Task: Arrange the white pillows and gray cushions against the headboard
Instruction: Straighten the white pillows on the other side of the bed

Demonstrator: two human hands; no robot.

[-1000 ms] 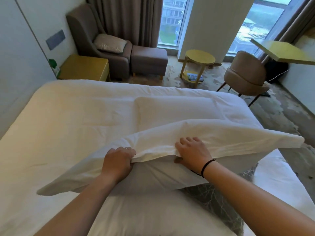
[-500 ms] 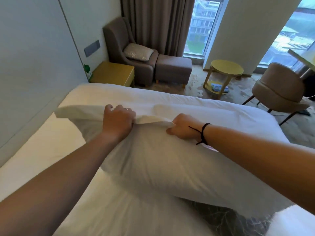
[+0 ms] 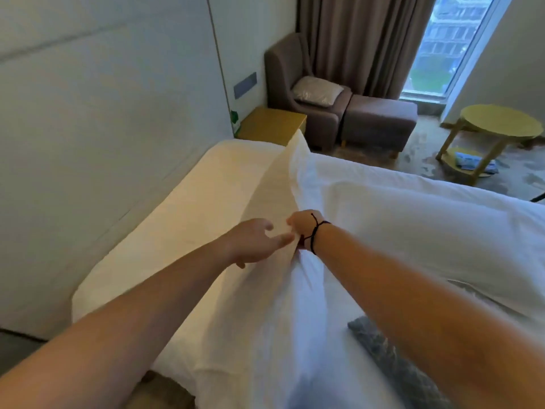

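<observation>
A white pillow (image 3: pixel 274 308) stands on its long edge in the middle of the bed (image 3: pixel 188 208), its face turned toward the pale padded headboard (image 3: pixel 103 149) on the left. My right hand (image 3: pixel 303 228) is shut on the pillow's upper seam. Just left of that seam, my left hand (image 3: pixel 256 240) has its fingers spread and holds nothing. A second white pillow (image 3: pixel 418 222) lies flat to the right. Part of a gray patterned cushion (image 3: pixel 395 361) shows under my right forearm.
A yellow nightstand (image 3: pixel 271 125) stands beyond the bed's far corner. Behind it is a brown armchair (image 3: pixel 286 72) with a gray cushion (image 3: pixel 318 91) on its seat, then an ottoman (image 3: pixel 380 119). A round yellow table (image 3: pixel 498 125) stands at the right by the window.
The pillow has swung left toward the headboard and tipped up on its edge. My left hand has let go of its seam and opened. My view has turned left.
</observation>
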